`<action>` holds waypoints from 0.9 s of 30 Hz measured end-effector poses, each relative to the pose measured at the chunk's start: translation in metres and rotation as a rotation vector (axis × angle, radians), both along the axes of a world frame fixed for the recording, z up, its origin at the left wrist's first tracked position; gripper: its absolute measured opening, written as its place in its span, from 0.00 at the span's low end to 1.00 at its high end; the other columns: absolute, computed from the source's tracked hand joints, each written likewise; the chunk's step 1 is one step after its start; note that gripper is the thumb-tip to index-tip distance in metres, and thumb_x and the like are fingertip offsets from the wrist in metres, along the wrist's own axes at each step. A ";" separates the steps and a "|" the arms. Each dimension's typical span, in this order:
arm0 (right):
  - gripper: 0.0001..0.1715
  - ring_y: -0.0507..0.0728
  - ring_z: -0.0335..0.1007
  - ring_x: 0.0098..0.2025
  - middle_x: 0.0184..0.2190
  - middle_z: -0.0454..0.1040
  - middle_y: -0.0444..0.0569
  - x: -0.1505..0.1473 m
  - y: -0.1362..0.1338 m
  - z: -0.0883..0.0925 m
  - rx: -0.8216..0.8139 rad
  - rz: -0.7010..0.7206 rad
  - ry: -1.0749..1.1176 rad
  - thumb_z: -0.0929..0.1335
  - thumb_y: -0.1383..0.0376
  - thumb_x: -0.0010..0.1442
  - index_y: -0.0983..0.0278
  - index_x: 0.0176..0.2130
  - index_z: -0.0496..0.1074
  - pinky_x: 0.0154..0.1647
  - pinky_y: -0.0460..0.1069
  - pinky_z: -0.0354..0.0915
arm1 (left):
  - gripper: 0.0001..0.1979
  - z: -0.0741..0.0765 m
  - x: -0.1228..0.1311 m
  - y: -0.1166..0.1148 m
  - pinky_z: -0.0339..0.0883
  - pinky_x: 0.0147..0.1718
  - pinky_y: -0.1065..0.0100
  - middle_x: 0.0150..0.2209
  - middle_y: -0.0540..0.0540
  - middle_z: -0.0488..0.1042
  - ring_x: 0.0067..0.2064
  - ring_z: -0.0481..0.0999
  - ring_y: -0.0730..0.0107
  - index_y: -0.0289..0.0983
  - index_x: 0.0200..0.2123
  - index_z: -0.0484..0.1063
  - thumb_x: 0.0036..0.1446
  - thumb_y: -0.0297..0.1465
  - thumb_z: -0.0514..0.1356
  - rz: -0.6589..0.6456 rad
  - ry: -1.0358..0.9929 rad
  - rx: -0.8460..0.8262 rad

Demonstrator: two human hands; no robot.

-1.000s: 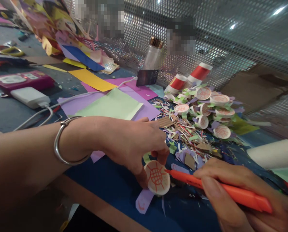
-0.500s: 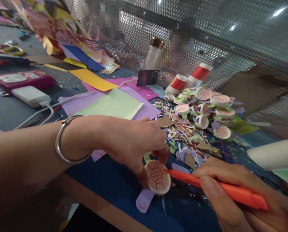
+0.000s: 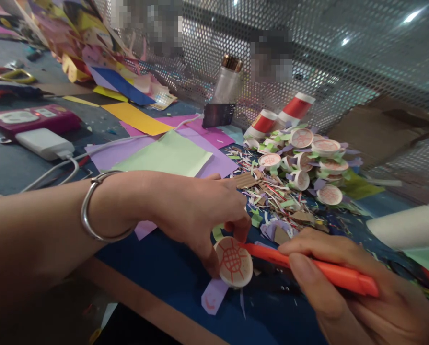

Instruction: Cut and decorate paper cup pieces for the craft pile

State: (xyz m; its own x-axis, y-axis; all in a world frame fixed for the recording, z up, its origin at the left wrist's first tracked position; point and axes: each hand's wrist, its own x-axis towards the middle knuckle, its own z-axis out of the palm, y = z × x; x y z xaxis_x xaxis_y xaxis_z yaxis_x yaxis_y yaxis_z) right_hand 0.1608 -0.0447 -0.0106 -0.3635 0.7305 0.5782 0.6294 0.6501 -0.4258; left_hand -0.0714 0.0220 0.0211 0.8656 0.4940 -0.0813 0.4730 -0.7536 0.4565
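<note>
My left hand (image 3: 203, 215), with a silver bangle at the wrist, grips the rim of a small round paper cup piece (image 3: 233, 262) between thumb and fingers. Red lines on its pale face form a gridded circle with rays. A purple paper tab (image 3: 214, 296) with a red smile sticks out below it, and a green strip (image 3: 217, 233) shows at its top. My right hand (image 3: 343, 282) is closed around an orange-red marker (image 3: 329, 273). The marker's tip meets the upper right of the cup piece's face, by my left fingers.
Similar decorated cup pieces (image 3: 302, 139) are piled at the right, beside paper scraps (image 3: 275, 196). Green paper (image 3: 167, 153) lies over purple sheets. Behind are a phone (image 3: 218, 115), red-and-white cups (image 3: 296, 109) and a perforated metal screen (image 3: 200, 48). A white charger (image 3: 45, 143) lies left.
The marker tip has moved slightly up and left along the cup piece's face, and my right hand has shifted with it. My left hand keeps its hold.
</note>
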 end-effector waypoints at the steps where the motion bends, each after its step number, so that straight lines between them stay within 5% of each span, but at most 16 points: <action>1: 0.08 0.48 0.76 0.33 0.32 0.79 0.36 0.000 0.000 0.000 0.005 0.003 0.002 0.67 0.68 0.63 0.55 0.38 0.75 0.40 0.41 0.68 | 0.19 0.000 0.000 0.000 0.58 0.45 0.65 0.44 0.49 0.77 0.49 0.70 0.61 0.39 0.45 0.77 0.50 0.35 0.73 0.003 0.000 -0.003; 18: 0.06 0.49 0.78 0.35 0.34 0.80 0.38 0.000 0.000 -0.003 0.014 0.025 -0.033 0.67 0.64 0.66 0.54 0.40 0.74 0.40 0.41 0.71 | 0.24 0.001 0.002 0.000 0.60 0.45 0.66 0.45 0.49 0.76 0.49 0.71 0.62 0.38 0.47 0.77 0.47 0.37 0.76 0.009 0.032 -0.050; 27: 0.07 0.50 0.81 0.36 0.36 0.83 0.40 0.001 0.007 0.008 0.031 0.170 -0.214 0.67 0.67 0.65 0.56 0.43 0.73 0.39 0.39 0.73 | 0.22 0.000 0.001 0.001 0.60 0.45 0.67 0.43 0.50 0.76 0.48 0.71 0.63 0.38 0.44 0.77 0.48 0.38 0.75 -0.011 0.007 -0.027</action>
State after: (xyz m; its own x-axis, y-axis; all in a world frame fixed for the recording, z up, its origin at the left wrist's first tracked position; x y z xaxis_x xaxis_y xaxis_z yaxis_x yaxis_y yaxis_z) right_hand 0.1620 -0.0380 -0.0024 -0.5953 0.6318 0.4964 0.5837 0.7646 -0.2733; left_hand -0.0705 0.0235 0.0213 0.8705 0.4817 -0.1006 0.4677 -0.7461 0.4739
